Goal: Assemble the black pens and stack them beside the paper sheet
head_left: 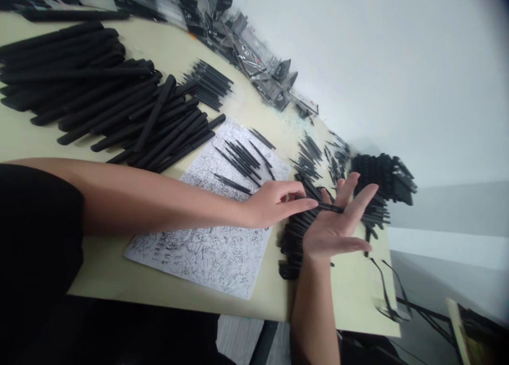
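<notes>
Being pinched by the left hand, a slim black pen-like rod is held against the spread right hand. Steadiness seems needed.

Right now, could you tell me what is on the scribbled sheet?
Several thin black sticks lie on the sheet. The left forearm hides a band across it, so anything there cannot be seen.

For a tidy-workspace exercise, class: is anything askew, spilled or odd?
The glasses seem to jut past the table's edge and might fall. The paper lies slanted, scribbled all over. Pale crumbs lie scattered like a spill. No damage shows.
</notes>
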{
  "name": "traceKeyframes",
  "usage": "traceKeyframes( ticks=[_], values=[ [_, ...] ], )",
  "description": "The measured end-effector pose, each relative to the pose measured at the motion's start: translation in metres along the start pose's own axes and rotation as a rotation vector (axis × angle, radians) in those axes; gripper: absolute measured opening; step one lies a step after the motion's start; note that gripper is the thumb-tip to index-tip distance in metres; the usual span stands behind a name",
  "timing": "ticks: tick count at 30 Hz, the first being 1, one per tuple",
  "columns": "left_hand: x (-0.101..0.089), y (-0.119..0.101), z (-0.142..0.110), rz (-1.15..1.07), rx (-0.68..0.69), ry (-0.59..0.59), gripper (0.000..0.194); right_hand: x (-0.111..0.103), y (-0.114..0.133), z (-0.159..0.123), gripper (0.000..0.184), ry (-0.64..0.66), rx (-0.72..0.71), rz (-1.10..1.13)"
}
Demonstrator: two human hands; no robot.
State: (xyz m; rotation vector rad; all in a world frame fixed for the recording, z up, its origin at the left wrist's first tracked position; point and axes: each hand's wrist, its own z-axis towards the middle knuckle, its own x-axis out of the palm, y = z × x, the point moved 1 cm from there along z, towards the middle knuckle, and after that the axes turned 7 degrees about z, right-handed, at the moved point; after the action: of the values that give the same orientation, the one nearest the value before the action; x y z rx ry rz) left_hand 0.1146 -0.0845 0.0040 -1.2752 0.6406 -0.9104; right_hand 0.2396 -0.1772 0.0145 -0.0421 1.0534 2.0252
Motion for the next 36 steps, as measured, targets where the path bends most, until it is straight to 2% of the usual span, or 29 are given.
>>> traceKeyframes(
  ticks=[3,8,12,17,19,22,25,29,31,34,36],
  values=[
    [-0.0005,-0.0010,-0.0008,-0.011,-0.011,0.055,0.036,0.0007,0.0017,0.0002,0.094,0.000,0.001,0.010],
    [0.0005,-0.0004,-0.0010,-0.008,0.032,0.000,0.027,-0.0005,-0.0019,-0.0005,0.094,-0.007,0.006,0.023],
    [0.0008,0.0005,-0.0001,0.022,0.017,0.011,0.020,0.0002,-0.0027,-0.0007,0.094,-0.016,0.013,0.002],
    [0.0001,0.0007,0.0005,0.048,0.003,0.045,0.039,0.0021,0.0010,-0.0006,0.094,0.011,0.008,-0.094],
    [0.0005,0.0014,0.0003,0.051,-0.010,0.064,0.041,0.0018,0.0008,-0.0007,0.093,0.012,0.003,-0.092],
    [0.0015,0.0031,-0.0003,0.035,-0.012,0.075,0.032,0.0006,-0.0015,-0.0008,0.094,-0.011,0.012,-0.035],
    [0.0022,0.0044,-0.0003,0.040,0.029,0.029,0.032,0.0003,-0.0035,-0.0008,0.093,-0.027,0.013,-0.018],
    [0.0016,0.0040,0.0006,0.054,0.042,-0.005,0.018,0.0008,-0.0030,-0.0007,0.093,-0.018,0.013,-0.048],
    [0.0010,0.0032,0.0008,0.055,0.022,0.022,0.021,0.0006,-0.0019,-0.0005,0.094,-0.016,0.016,-0.050],
    [0.0006,0.0021,0.0003,0.061,-0.004,0.094,0.037,0.0002,-0.0004,-0.0002,0.096,-0.030,0.017,-0.037],
    [0.0007,0.0021,-0.0002,0.049,-0.014,0.117,0.035,0.0004,0.0001,-0.0001,0.096,-0.036,0.023,-0.027]
  ],
)
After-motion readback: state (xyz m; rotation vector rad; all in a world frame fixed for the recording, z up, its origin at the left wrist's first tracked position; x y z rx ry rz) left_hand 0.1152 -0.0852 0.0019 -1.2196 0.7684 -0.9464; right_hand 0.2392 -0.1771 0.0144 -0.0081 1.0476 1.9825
